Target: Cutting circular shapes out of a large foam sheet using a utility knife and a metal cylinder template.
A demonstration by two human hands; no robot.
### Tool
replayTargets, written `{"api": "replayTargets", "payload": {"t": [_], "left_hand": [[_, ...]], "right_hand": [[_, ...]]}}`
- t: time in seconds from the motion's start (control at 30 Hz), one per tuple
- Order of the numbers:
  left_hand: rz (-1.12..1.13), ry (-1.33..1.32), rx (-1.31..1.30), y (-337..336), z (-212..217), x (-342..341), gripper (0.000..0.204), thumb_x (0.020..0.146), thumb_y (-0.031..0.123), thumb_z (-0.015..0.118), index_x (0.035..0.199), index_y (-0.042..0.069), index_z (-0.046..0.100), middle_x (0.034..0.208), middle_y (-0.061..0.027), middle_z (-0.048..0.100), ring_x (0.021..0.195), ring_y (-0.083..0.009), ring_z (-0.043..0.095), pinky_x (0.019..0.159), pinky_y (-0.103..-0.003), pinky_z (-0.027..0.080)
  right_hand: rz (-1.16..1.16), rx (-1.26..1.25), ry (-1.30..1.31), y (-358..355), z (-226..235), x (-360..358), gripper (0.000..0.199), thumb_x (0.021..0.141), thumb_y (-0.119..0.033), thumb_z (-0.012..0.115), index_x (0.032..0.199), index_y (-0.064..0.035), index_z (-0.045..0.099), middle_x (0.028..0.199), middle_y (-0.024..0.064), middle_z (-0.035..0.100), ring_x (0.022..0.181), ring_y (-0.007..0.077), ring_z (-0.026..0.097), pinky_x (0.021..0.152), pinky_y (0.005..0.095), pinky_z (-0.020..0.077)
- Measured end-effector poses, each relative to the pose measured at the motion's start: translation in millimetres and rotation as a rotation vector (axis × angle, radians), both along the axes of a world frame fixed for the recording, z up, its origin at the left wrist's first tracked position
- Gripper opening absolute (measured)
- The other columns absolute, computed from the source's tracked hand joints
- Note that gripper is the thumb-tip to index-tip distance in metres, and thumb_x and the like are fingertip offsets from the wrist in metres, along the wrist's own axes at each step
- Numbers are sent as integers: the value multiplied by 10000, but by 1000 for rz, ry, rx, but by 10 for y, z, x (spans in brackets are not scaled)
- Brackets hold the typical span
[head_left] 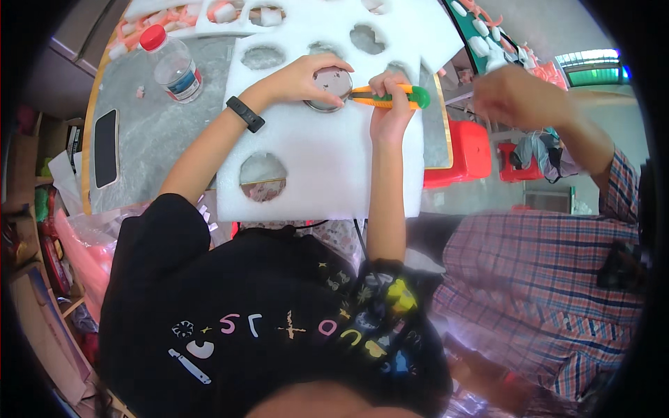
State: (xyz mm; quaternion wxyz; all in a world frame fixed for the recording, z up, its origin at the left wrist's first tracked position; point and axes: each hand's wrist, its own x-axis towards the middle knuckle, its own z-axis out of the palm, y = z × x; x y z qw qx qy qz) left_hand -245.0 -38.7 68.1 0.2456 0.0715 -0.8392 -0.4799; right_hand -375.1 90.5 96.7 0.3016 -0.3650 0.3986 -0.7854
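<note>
A white foam sheet (pixel 327 160) with several round holes cut through it lies over the table's front edge. On it, my left hand (pixel 306 80) curls its thumb and fingers around the rim of a round metal lid (pixel 330 85) and holds it against the foam. My right hand (pixel 391 104) is closed around an orange and green box cutter (pixel 401 97), whose front end points left at the lid's right edge. Whether the blade touches the foam there is too small to tell. Nearer to me, a cut hole (pixel 263 177) shows patterned cloth beneath.
A red-capped bottle (pixel 172 66) and a black phone (pixel 106 148) are on the grey table (pixel 150 146) at left. Pink and white foam scraps (pixel 150 26) lie at the far left. To the right are a red stool (pixel 463 155) and a co-worker's blurred hand (pixel 516 97).
</note>
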Motion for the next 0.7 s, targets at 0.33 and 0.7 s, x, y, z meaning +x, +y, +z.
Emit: {"api": "replayTargets", "payload": {"t": [0.33, 0.7], "left_hand": [[-64, 26, -83, 62, 132, 20, 619, 599, 263, 787, 1129, 68, 534, 1060, -62, 564, 998, -186, 526, 873, -298, 412], [-89, 0, -77, 161, 82, 129, 635, 589, 252, 792, 1130, 50, 527, 1056, -79, 559, 1005, -203, 522, 893, -310, 395]], "right_hand": [[-118, -80, 98, 58, 35, 203, 153, 765, 31, 495, 650, -37, 419, 624, 26, 442, 604, 93, 384, 583, 228, 310], [-48, -72, 61, 117, 11, 134, 157, 754, 20, 515, 650, -50, 421, 639, 28, 446, 598, 107, 391, 601, 240, 320]]}}
